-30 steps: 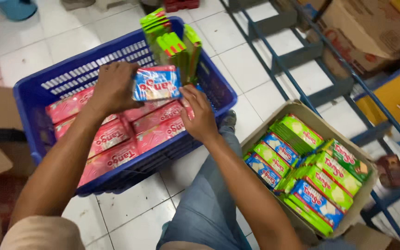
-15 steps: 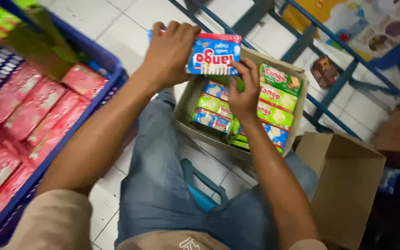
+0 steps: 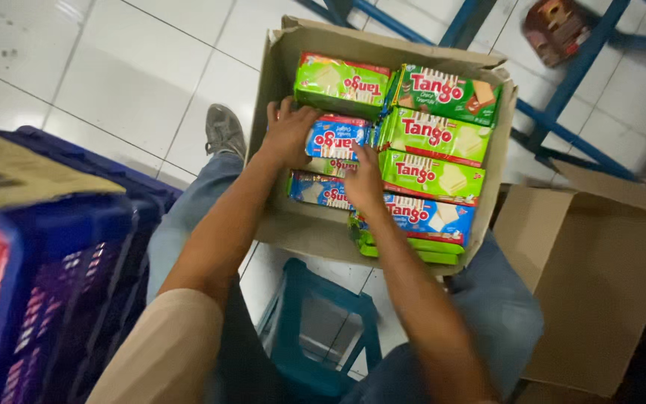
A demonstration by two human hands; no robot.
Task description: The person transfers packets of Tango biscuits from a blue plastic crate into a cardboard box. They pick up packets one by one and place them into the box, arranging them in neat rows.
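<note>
Between the person's knees, on the white tiled floor (image 3: pixel 151 75), sits an open brown cardboard box (image 3: pixel 282 82) packed with flat wafer packets. Half a second ago a blue-and-red wafer packet (image 3: pixel 338 137) was held up in the air above this box; now it lies down inside, in the left column, with both hands on it. The left hand (image 3: pixel 289 135) presses on its left end, fingers spread flat rather than wrapped. The right hand (image 3: pixel 363 179) rests on its lower right edge, fingers bent over the packet; its grip looks loose, more a push than a hold.

A second ago both hands were over the blue plastic crate (image 3: pixel 54 299), which now stands at the left edge of view with red packets showing through its wall. So one packet has crossed from crate to box and is being seated in its row.

Green wafer packets (image 3: pixel 428 135) fill the right column, touching one another, and another blue packet (image 3: pixel 431 217) lies near the front. A teal plastic stool (image 3: pixel 323 329) shows below the box. An empty cardboard box (image 3: pixel 592 277) stands just to the right.
</note>
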